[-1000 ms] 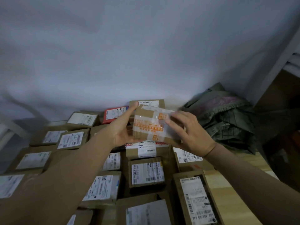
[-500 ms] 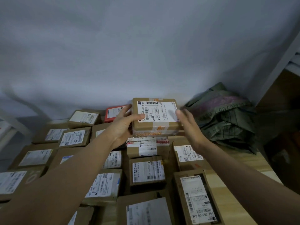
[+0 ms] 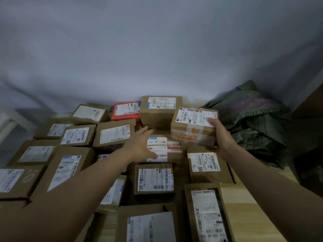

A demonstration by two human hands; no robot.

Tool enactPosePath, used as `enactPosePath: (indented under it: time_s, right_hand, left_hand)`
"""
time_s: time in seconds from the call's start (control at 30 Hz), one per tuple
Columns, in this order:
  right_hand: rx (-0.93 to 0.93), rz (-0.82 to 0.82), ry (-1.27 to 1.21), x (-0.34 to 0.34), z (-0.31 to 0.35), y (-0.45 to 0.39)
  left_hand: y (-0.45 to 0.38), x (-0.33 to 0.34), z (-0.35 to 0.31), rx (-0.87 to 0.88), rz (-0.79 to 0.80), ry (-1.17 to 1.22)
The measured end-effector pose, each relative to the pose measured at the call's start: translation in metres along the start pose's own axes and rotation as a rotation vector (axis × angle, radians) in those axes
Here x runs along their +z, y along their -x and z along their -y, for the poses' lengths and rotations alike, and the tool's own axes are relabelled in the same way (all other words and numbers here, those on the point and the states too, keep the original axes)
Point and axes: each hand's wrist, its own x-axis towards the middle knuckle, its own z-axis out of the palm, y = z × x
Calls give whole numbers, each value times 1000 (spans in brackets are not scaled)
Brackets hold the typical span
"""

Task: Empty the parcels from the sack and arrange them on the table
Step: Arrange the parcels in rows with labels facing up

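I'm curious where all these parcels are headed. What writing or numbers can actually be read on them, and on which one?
"502 303-00 044": label of the taped box that the right hand holds.
"502 303-00 046", upside down: label of the long box at the near right.
"001": label of the box below the held one.
"8": label of the middle box.
All other labels: too small or blurred.

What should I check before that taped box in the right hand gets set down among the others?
1. Right hand grips the taped box: ok.
2. Label faces up: ok.
3. Left hand is off the box, open over the parcels: ok.
4. Free gap beneath the box: cannot tell.
5. Tall box stands close on its left, so clearance is tight: not ok.
6. Green sack lies clear at the right: ok.
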Motion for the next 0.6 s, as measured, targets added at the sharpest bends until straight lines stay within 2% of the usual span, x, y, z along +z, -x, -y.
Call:
enactPosePath:
  time_s: [0.1,0.2,0.4,0.6]
  right_hand:
    - [29,2,-19,5,0,-9]
    - [41,26,-40,11,2,-21]
    - [66,95,-16,21,15,-43]
    - [66,140,151,55,11,-65]
  left_hand:
    - [-12,11,-6,35,60,-225]
    - [-24,19,-11,20,72,-331]
    - [-30,29,-8,37,13,-399]
    - [-22,31,-5,51,34,-389]
